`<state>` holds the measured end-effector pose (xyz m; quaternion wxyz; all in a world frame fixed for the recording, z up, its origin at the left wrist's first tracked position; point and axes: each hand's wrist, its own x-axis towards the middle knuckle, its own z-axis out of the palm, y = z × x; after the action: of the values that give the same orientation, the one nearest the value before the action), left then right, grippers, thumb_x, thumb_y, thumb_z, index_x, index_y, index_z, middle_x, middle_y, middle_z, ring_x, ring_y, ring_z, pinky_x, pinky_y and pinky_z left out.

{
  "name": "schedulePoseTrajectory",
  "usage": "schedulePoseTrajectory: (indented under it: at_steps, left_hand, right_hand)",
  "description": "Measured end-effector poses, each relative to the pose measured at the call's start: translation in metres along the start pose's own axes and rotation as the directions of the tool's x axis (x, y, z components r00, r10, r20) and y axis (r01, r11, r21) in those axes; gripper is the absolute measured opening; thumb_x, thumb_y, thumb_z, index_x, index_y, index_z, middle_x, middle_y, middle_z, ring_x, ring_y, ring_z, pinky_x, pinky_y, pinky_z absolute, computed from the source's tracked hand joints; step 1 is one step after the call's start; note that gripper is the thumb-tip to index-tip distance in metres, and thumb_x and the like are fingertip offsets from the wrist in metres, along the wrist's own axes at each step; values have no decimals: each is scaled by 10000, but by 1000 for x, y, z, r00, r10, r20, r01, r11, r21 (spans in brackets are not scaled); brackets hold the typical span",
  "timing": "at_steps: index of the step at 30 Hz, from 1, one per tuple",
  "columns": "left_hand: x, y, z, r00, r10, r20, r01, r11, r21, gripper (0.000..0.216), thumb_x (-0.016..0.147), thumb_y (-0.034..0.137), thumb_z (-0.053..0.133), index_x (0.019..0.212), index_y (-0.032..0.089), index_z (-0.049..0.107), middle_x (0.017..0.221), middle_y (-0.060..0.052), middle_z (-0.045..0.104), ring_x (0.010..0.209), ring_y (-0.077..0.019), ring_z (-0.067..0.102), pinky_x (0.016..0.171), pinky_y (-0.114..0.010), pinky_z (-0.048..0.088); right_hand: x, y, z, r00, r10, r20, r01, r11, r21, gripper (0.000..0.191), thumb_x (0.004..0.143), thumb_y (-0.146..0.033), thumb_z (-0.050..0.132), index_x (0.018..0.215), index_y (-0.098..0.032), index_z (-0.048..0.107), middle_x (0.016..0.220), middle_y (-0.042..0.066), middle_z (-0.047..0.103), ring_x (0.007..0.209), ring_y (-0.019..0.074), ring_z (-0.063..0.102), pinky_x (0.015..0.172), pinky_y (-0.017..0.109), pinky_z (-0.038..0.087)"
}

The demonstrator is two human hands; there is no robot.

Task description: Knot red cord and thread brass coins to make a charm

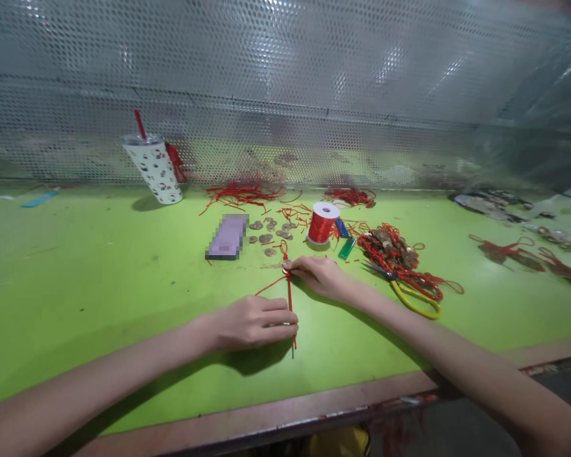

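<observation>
Between the fingers of my right hand [320, 275] is a round coin [286, 266], pinched at its edge just above the green table [137, 279]. A red cord [290, 293] is fastened to the coin, with a small loop above it and strands running down and to the left. My left hand [259, 322] is closed on the lower strands, and a short cord end sticks out below its fingers. Several loose coins [269, 252] lie just beyond my right hand. A pair of scissors [409, 293] with yellow handles lies to the right of that hand.
A spool of red cord [321, 225] stands behind my hands, near a green lighter [347, 249] and a blue one [342, 228]. A pile of corded coins [390, 247] lies right. A blurred-out phone-like slab [228, 236] and a patterned tumbler [155, 170] are left.
</observation>
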<state>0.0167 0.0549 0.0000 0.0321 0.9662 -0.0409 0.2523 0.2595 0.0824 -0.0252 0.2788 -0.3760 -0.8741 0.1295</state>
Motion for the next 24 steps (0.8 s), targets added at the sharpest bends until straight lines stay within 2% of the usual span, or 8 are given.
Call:
schedulePoseTrajectory:
  at_steps: [2, 4, 8, 11, 16, 19, 22, 24]
  left_hand:
    - [2, 5, 2, 995, -93, -34, 91, 995, -52, 292, 1015, 110, 410, 1021, 172, 695, 946, -93, 769, 778, -173, 670, 681, -294, 552]
    - [5, 8, 5, 962, -258, -90, 242, 958, -157, 239, 1007, 145, 473, 987, 177, 709, 902, -77, 763, 772, -164, 666, 696, -286, 546]
    - [14, 10, 8, 790, -602, -114, 510, 749, -423, 127, 943, 205, 620, 919, 168, 739, 782, -40, 730, 673, -135, 622, 615, -247, 495]
    - [19, 7, 10, 663, -746, -61, 612, 588, -529, 114, 898, 205, 660, 888, 152, 760, 742, -32, 720, 583, -112, 552, 535, -231, 417]
    - [19, 3, 16, 510, -860, 12, 662, 384, -643, 143, 864, 270, 693, 844, 146, 762, 716, -28, 715, 598, -122, 570, 537, -239, 428]
    - [18, 1, 19, 431, -900, 60, 646, 262, -717, 177, 842, 320, 721, 835, 145, 749, 707, -33, 713, 602, -136, 603, 548, -256, 459]
    - [17, 0, 21, 391, -917, 77, 592, 187, -784, 175, 816, 322, 750, 829, 148, 742, 734, -45, 723, 630, -153, 641, 577, -275, 497]
    - [17, 0, 21, 379, -922, 80, 581, 169, -796, 170, 807, 315, 760, 819, 146, 743, 734, -48, 724, 629, -151, 643, 576, -268, 499]
  right_hand:
    - [0, 0, 0, 1000, 3, 3, -3, 1000, -18, 203, 1019, -252, 507, 1145, -206, 660, 1105, 101, 770, 928, 221, 740, 813, 363, 570]
    - [1, -1, 0, 1000, -3, 8, 3, 999, -41, 210, 1014, -243, 508, 1146, -205, 667, 1074, 102, 772, 904, 218, 735, 804, 360, 565]
    - [3, -3, -3, 998, -36, 42, 39, 997, -64, 220, 999, -222, 521, 1154, -197, 675, 1044, 111, 768, 892, 218, 718, 802, 357, 554]
    - [6, -4, -7, 996, -70, 59, 73, 995, -63, 221, 994, -203, 522, 1153, -185, 675, 1017, 127, 764, 891, 230, 707, 796, 373, 550]
    - [8, -12, -11, 997, -68, 26, 66, 995, 76, 154, 995, -215, 543, 1070, -220, 678, 1136, 116, 741, 1023, 229, 683, 860, 404, 546]
    - [5, -24, -12, 995, 78, -62, -62, 971, 233, 148, 1005, -263, 542, 1017, -213, 681, 1109, 99, 743, 1004, 217, 687, 869, 405, 548]
    - [2, -36, -12, 942, 318, -109, -229, 844, 484, 188, 995, -325, 552, 947, -202, 685, 919, 65, 742, 822, 193, 684, 755, 359, 564]
    - [1, -40, -12, 914, 399, -78, -268, 735, 624, 190, 973, -346, 577, 916, -209, 695, 863, 54, 722, 746, 180, 656, 696, 338, 559]
